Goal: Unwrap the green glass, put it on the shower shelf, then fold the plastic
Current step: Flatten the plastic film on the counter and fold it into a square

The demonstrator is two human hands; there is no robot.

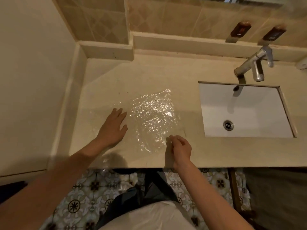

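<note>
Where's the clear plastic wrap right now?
The crinkled clear plastic wrap lies spread flat on the beige countertop, left of the white sink, between both hands.

A sheet of plastic [152,120] lies spread flat on the desk [191,151], left of the sink [244,112] set into its right half. The faucet [254,63] stands behind the sink, against the back wall. The left hand [113,126] rests flat on the plastic's left edge; the right hand [180,148] pinches its near right corner.
</note>
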